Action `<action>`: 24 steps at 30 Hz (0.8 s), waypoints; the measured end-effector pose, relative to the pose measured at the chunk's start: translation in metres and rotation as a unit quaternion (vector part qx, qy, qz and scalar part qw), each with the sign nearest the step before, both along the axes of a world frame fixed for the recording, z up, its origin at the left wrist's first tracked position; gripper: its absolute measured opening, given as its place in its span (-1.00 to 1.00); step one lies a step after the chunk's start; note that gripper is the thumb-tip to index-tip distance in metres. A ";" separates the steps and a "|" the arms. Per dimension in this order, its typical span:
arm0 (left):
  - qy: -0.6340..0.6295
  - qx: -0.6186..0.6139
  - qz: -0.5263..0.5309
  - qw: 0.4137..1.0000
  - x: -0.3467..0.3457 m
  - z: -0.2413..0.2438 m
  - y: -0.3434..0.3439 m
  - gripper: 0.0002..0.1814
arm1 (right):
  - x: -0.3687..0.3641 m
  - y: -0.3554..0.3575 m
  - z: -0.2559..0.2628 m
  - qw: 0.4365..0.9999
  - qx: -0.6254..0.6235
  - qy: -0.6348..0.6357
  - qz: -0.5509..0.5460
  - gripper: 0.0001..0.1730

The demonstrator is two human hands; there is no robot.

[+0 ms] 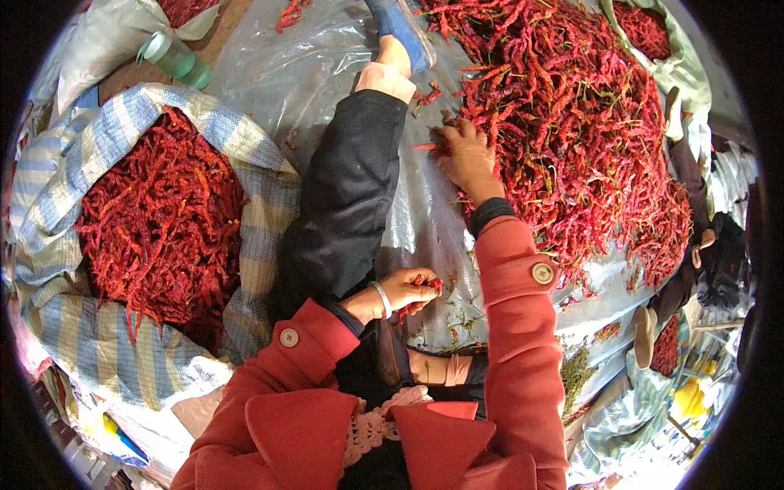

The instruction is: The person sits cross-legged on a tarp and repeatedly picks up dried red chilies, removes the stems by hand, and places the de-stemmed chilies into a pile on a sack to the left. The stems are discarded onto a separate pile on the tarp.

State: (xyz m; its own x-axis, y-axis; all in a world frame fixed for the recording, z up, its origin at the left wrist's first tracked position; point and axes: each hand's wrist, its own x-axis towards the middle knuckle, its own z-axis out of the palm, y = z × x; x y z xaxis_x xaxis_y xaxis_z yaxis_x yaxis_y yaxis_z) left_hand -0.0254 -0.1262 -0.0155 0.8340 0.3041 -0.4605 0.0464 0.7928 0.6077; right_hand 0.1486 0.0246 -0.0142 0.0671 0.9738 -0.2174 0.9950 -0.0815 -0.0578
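Observation:
Before me spreads a large pile of dried red chillies (563, 135), many with pale stems. My right hand (468, 156) is at the pile's left edge, palm down and blurred; a single red chilli (424, 147) shows just beyond its fingers. Whether those fingers grip anything is unclear. My left hand (401, 291), with a bangle at the wrist, is closed around a few red chillies (433, 284) above my lap. To my left, a blue-and-cream striped woven sack (263, 202) with a rolled rim holds many red chillies (165, 226).
Clear plastic sheeting (269, 73) lies under the pile and my outstretched leg (349, 184). A green bottle (177, 60) is beyond the striped sack. Green stem scraps (576, 376) lie at the right. Another person's leg (686, 177) is beyond the pile, near a pale sack (686, 73).

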 end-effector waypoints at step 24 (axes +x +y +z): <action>0.586 0.660 -0.017 0.470 0.112 -0.058 0.257 -0.50 | 0.103 -0.303 0.018 0.749 0.239 0.506 -0.356 -0.72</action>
State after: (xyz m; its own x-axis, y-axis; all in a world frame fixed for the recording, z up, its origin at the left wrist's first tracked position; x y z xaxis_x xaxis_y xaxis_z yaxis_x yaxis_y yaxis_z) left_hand 0.0865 0.1308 -0.0739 0.2575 0.9655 -0.0384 0.9614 -0.2520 0.1105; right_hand 0.2513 -0.2779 0.0036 0.6425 0.7523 -0.1458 0.1370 -0.3000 -0.9440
